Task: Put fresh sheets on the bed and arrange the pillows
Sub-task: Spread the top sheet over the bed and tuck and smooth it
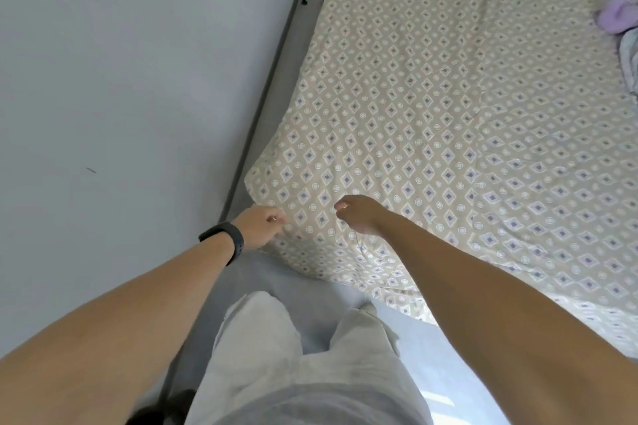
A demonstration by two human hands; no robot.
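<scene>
Hands, left (260, 226) and right (359, 214), pinch patterned sheet (431, 114) at bed's near corner edge

1. Both forearms bare to the frame edge; no sleeves in view.
2. Black band (229, 241) on the wrist just behind the left grip (260, 226): smooth, matte, wide strap, snug fit; no face or marking readable.
3. Right grip (359, 214) and its wrist carry nothing: no ring, no band.
4. Below the grips: loose pale grey-beige trousers (276, 355), soft creases, wide legs.
</scene>
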